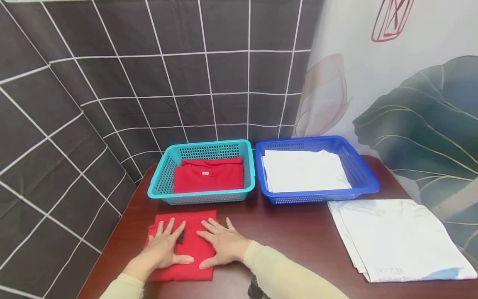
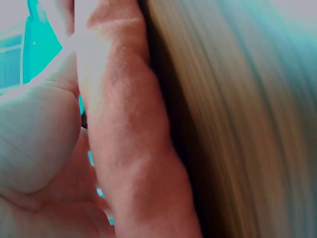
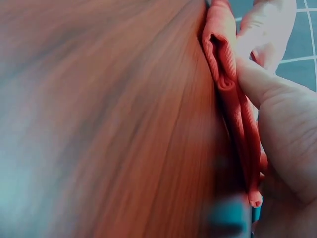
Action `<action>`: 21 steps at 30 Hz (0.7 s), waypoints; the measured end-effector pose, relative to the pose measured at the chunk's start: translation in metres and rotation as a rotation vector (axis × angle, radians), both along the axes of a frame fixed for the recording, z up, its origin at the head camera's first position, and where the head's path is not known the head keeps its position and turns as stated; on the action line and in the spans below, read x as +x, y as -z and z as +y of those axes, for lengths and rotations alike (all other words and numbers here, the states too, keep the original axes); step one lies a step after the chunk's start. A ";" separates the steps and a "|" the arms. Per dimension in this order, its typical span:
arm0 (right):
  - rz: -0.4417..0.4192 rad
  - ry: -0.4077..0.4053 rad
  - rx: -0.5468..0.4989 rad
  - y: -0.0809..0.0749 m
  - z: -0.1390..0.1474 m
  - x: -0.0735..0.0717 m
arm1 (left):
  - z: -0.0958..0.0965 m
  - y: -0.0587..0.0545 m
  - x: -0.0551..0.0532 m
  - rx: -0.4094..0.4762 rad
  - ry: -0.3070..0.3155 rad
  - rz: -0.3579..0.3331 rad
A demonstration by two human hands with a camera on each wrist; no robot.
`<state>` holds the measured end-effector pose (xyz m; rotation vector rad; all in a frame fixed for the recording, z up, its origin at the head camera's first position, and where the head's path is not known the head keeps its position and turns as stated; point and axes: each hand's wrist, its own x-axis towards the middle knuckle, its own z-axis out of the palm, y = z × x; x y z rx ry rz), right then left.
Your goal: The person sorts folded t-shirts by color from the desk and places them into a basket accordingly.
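Observation:
A folded red shirt (image 1: 194, 249) lies at the front left of the table, a small dark patch showing between the hands. My left hand (image 1: 163, 248) rests on its left half, fingers spread and pointing away. On the right half lies my right hand (image 1: 223, 244), also with spread fingers, its thumb toward the left thumb. In the right wrist view the shirt's layered folded edge (image 3: 235, 109) sits on the wood, the right hand (image 3: 290, 129) against it. The left wrist view shows the left hand (image 2: 34, 139) over the thick red fold (image 2: 133, 134).
Behind the shirt stands a teal basket (image 1: 203, 197) with folded red clothes (image 1: 220, 178). Beside it is a blue basket (image 1: 317, 196) holding folded white clothes (image 1: 306, 170). A folded white shirt (image 1: 399, 236) lies at the right of the brown table (image 1: 291, 232). A dark gridded curtain (image 1: 179, 74) hangs behind.

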<state>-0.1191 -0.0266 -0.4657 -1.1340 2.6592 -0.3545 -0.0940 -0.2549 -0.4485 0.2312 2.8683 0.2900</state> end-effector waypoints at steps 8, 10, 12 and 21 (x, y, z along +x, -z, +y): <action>-0.006 0.002 -0.029 0.002 0.040 -0.002 | 0.042 -0.003 -0.004 -0.012 -0.017 -0.039; -0.004 0.003 -0.029 0.002 0.049 -0.001 | 0.051 -0.003 -0.004 -0.015 -0.010 -0.041; -0.011 0.005 -0.032 0.001 0.059 0.000 | 0.061 -0.002 -0.005 -0.017 -0.004 -0.038; -0.072 0.049 -0.052 -0.001 0.102 0.006 | 0.105 0.001 -0.005 -0.026 0.018 -0.042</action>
